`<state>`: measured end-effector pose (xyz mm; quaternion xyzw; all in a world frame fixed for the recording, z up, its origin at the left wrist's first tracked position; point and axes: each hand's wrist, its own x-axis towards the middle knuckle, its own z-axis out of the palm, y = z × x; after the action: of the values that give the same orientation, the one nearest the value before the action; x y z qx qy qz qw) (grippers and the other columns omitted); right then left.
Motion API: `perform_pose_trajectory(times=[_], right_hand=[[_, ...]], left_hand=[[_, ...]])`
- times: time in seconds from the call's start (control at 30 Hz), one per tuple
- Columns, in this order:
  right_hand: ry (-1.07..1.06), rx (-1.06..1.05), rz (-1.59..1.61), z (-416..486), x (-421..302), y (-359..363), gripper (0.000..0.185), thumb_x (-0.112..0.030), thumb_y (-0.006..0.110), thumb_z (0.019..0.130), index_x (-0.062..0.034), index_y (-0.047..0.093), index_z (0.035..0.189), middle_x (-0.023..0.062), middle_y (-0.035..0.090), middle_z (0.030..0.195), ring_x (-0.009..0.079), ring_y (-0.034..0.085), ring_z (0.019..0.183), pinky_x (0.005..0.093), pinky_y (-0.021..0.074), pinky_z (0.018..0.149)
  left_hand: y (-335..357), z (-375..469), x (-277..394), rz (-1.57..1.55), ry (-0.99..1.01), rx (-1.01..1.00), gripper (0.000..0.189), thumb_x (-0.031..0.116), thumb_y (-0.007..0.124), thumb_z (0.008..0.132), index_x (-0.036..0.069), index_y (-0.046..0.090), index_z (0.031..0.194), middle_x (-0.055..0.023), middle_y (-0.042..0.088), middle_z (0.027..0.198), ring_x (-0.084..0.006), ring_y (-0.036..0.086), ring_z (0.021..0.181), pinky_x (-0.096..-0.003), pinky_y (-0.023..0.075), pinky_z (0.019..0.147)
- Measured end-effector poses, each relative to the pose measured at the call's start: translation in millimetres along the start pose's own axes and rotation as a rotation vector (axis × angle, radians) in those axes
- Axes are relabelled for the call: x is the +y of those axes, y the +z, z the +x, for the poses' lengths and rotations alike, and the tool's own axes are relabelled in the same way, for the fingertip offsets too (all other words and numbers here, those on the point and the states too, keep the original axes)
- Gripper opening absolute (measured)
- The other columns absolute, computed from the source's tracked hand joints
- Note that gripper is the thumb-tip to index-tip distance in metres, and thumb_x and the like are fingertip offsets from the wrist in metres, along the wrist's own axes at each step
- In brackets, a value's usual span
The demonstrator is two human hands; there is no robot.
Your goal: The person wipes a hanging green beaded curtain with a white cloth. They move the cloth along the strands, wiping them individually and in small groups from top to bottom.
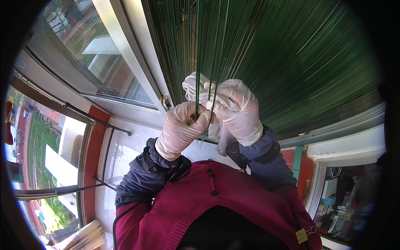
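Dense green strands [281, 62], like those of a string curtain, hang in front of me and fill the top and right of the view. My left hand [184, 125], in a whitish rubber glove, pinches a few strands between thumb and forefinger. In a matching glove, my right hand [237, 109] is closed on a bunched white cloth [195, 86], with strands running across it. Part of the cloth droops below that hand. The two hands are close together, and loose strand ends show just below them. The right fingertips are partly hidden by cloth.
A metal-framed glass door [134, 47] with a handle [164, 101] stands at the upper left. Dark metal bars [107, 153] and a window frame [86, 156] are at the left. Another window [340, 187] shows at the lower right. Bundled pale sticks [82, 236] lie at the lower left.
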<state>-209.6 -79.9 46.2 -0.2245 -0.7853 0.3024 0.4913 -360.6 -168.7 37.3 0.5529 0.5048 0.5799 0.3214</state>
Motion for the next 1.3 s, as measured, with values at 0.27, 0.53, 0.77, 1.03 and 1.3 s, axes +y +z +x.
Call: perform_pose_trajectory(times=[0.27, 0.53, 0.77, 1.03, 1.3], right_hand=[[-0.053, -0.029, -0.044, -3, -1, -1, 0.023, 0.0, 0.078, 0.079, -0.0047, 0.072, 0.1, 0.0083, 0.065, 0.098, 0.0235, 0.067, 0.089, 0.0333, 0.0549, 0.077], [-0.089, -0.052, 0.108, -8, -2, -1, 0.023, 0.001, 0.077, 0.078, -0.0034, 0.07, 0.1, 0.0088, 0.063, 0.103, 0.0231, 0.066, 0.087, 0.0328, 0.054, 0.075], [-0.067, -0.096, 0.208, -16, 3, -4, 0.024, -0.002, 0.078, 0.081, -0.0027, 0.069, 0.103, 0.0087, 0.063, 0.104, 0.0219, 0.065, 0.093, 0.0323, 0.0529, 0.082], [-0.044, -0.023, 0.227, -20, 12, -3, 0.028, -0.003, 0.078, 0.081, -0.0028, 0.068, 0.108, 0.0089, 0.063, 0.108, 0.0218, 0.065, 0.099, 0.0314, 0.0527, 0.088], [0.094, 0.147, 0.325, -29, 15, -4, 0.024, -0.003, 0.075, 0.083, -0.0017, 0.069, 0.107, 0.0061, 0.062, 0.113, 0.0146, 0.062, 0.101, 0.0277, 0.0514, 0.088]], left_hand=[[3, -2, -7, -0.159, -0.151, -0.015, 0.009, 0.006, 0.064, 0.092, 0.0, 0.068, 0.087, -0.0014, 0.068, 0.076, -0.0044, 0.055, 0.066, -0.0225, 0.0465, 0.061], [3, -3, -19, -0.484, -0.314, -0.01, 0.01, 0.008, 0.064, 0.093, 0.0, 0.07, 0.093, -0.0014, 0.069, 0.079, -0.0062, 0.059, 0.068, -0.0229, 0.0479, 0.062], [5, -8, -36, -0.626, -0.295, 0.053, 0.012, 0.012, 0.071, 0.092, 0.001, 0.07, 0.098, -0.005, 0.073, 0.086, -0.01, 0.065, 0.07, -0.0247, 0.0518, 0.063], [-4, -13, -43, -0.659, -0.244, -0.097, 0.031, 0.03, 0.065, 0.099, -0.001, 0.068, 0.103, -0.0108, 0.074, 0.09, -0.0146, 0.064, 0.075, -0.028, 0.0501, 0.07], [-3, -18, -39, -0.741, -0.225, -0.111, 0.038, 0.039, 0.065, 0.097, 0.002, 0.066, 0.103, -0.0157, 0.071, 0.104, -0.0245, 0.07, 0.082, -0.0325, 0.0545, 0.071]])
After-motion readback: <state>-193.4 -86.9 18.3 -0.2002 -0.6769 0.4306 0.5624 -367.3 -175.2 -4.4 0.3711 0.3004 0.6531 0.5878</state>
